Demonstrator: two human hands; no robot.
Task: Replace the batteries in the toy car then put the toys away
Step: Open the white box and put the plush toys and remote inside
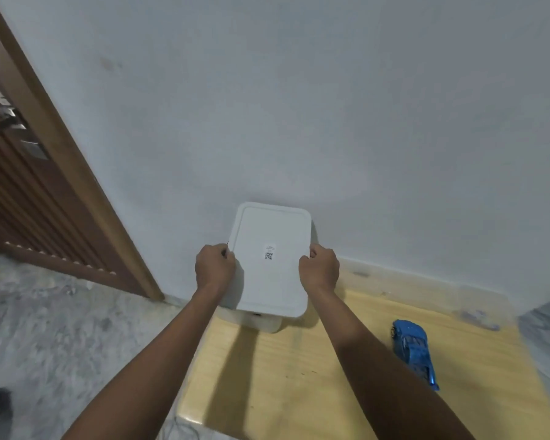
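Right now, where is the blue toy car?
In the head view the blue toy car lies on the wooden table, right of the right forearm, apart from the white box.

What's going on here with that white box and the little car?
A person grips a white lid by its two long edges, left hand on one side, right hand on the other, over a white box that stands on a wooden table against the wall. A blue toy car lies on the table to the right, not in the box.
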